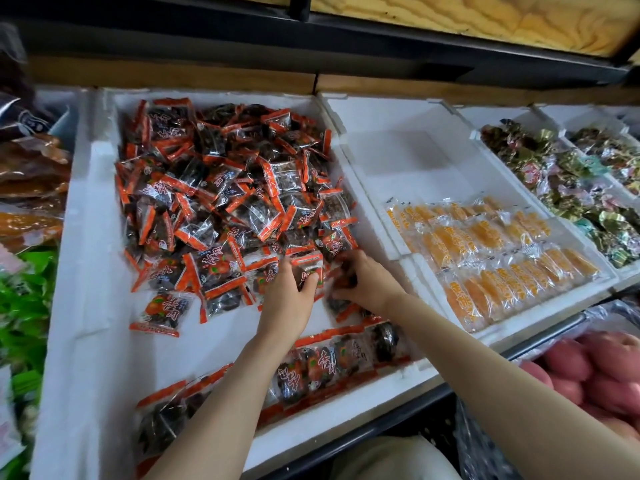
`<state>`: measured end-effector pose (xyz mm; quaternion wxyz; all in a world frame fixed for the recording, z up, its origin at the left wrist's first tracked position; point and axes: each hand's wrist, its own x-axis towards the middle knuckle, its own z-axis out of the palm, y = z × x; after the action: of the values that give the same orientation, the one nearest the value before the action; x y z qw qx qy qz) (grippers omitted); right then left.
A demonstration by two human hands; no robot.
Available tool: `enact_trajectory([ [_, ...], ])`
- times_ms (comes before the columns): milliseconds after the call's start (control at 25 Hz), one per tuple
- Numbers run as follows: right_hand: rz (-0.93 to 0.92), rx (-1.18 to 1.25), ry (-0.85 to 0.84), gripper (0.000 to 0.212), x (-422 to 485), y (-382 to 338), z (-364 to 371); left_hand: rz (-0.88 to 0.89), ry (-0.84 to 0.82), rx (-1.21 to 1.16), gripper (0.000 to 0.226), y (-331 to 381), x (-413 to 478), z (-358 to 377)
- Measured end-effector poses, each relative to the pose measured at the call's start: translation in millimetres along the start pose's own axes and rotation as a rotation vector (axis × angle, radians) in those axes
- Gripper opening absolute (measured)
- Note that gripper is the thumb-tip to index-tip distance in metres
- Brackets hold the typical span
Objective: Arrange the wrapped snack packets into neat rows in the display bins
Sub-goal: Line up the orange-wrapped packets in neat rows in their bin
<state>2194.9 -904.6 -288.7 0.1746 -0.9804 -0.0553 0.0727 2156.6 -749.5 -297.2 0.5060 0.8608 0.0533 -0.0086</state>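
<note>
Nearest me, a started row of packets [322,365] lies edge to edge along the front wall of the white foam bin [86,237]. Just beyond it, my left grip [287,292] has its fingers and thumb curled round one orange-edged packet [306,270] at the near edge of the heap. My right grip [367,282] sits beside it, fingers curled into a few dark packets; blur hides how many. One stray packet [161,311] lies alone on the bare floor of the bin. Farther back, the loose heap [225,188] fills the bin to its far wall.

I judge these packets light, with slick, crinkly film over a soft lump, so they should slide off each other easily. I would pinch each by its flat sealed edge or across the middle, without squeezing. To the right, the neighbouring bin [398,140] already holds yellow packets [485,258] in rows.
</note>
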Motion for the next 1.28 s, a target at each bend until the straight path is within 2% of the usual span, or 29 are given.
enact_trajectory([
  [120,0.013,-0.069,-0.078,0.065,0.5,-7.8,4.9,-0.036,-0.012,0.009,0.051,-7.4,5.2,-10.4],
  [240,0.058,0.05,-0.136,0.069,-0.8,-10.3,13.2,-0.064,-0.004,0.016,0.058,-6.9,4.4,-19.4],
  [440,0.072,0.402,0.141,0.034,-16.2,-10.0,-20.0,-0.053,-0.062,-0.074,0.06,3.6,0.1,-19.0],
  [520,0.031,0.545,0.16,0.012,-31.1,-15.0,-34.2,-0.052,-0.114,-0.208,0.052,14.4,-7.0,-22.0],
  [560,0.013,0.586,0.144,0.007,-39.1,-18.1,-39.1,-0.059,-0.155,-0.261,0.051,20.2,-11.7,-23.0],
  [640,-0.002,0.641,0.09,0.011,-50.5,-20.5,-44.4,-0.032,-0.212,-0.325,0.045,27.3,-19.9,-25.7],
  [720,-0.024,0.586,0.068,0.01,-56.2,-17.3,-45.4,-0.013,-0.301,-0.358,0.034,29.8,-24.9,-25.1],
  [840,-0.068,0.362,0.112,0.005,-66.4,-9.2,-42.9,-0.009,-0.494,-0.359,0.053,26.2,-30.1,-14.0],
  [920,-0.074,0.273,0.14,0.006,-71.8,-2.4,-42.5,0.042,-0.552,-0.331,0.037,25.2,-32.3,-7.0],
  [1080,-0.067,0.288,0.106,0.021,-78.8,16.4,-46.7,0.129,-0.585,-0.308,0.025,23.9,-32.6,0.3],
  [1200,-0.076,0.275,0.1,0.018,-84.4,24.0,-56.1,0.147,-0.596,-0.324,0.018,23.5,-34.2,0.5],
  [1280,-0.101,0.212,0.143,0.017,-85.4,30.6,-62.4,0.184,-0.487,-0.229,0.014,21.8,-31.1,-2.6],
])
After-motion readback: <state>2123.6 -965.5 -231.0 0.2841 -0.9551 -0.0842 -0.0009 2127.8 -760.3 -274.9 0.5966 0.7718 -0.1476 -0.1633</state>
